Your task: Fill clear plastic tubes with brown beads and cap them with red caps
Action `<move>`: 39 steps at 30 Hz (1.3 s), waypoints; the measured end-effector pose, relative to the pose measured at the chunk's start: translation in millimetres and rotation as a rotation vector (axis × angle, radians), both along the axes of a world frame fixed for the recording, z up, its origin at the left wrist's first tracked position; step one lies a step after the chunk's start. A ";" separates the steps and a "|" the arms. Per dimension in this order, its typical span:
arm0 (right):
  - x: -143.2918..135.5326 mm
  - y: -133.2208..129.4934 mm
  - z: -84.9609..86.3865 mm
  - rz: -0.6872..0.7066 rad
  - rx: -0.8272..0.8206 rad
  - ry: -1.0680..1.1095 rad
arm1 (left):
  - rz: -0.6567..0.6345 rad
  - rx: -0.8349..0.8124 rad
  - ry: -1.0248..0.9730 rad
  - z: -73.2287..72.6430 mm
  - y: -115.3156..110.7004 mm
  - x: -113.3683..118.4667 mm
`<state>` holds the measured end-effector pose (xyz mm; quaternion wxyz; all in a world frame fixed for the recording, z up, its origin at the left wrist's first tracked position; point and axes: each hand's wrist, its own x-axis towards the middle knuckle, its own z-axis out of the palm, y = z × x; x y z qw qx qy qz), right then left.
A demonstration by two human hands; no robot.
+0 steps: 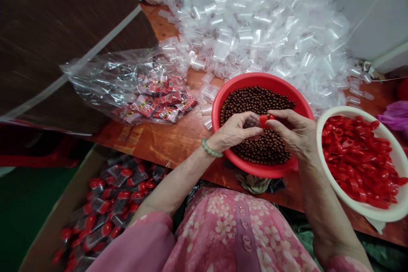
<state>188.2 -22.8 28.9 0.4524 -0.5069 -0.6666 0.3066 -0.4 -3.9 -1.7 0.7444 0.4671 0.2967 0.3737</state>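
Over a red basin [215,112] of small round brown balls [255,95], both my hands meet on one little container. My left hand [234,129] grips its clear plastic bottle [251,120], which lies on its side with brown balls inside. At the bottle's mouth, the fingers of my right hand [291,129] pinch a red cap [264,120]. Whether the cap is fully seated cannot be made out. To the right of that hand stands a white basin [322,148] heaped with loose red caps [357,157].
Clear empty bottles [255,21] form a big pile behind the basin. A clear bag [105,80] with red printed packets [162,100] lies at the left. Below the table edge, a cardboard box [57,212] holds many filled, red-capped bottles [105,208]. A purple bag [397,114] lies far right.
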 end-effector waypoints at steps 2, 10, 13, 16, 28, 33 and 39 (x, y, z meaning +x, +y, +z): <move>0.5 0.9 2.9 0.017 0.040 -0.119 | 0.004 0.027 0.038 1.0 0.6 -0.4; 0.7 -5.0 -5.9 0.095 0.126 -0.234 | 0.001 0.089 0.046 -2.2 0.9 1.1; -0.3 -4.1 -12.7 -0.011 0.025 -0.031 | -0.014 0.116 0.062 0.2 -0.3 1.6; -4.4 0.2 -12.6 -0.072 -0.034 0.174 | -0.009 0.142 0.123 4.1 -1.1 1.7; -4.7 3.6 0.8 -0.026 0.025 -0.014 | -0.035 0.254 0.189 -4.2 1.0 1.6; -1.5 2.8 -3.6 0.067 0.066 -0.192 | -0.036 0.320 0.256 -4.2 0.9 -0.4; 4.6 3.5 7.1 0.245 0.162 -0.324 | -0.077 0.284 0.199 -6.9 1.4 -0.3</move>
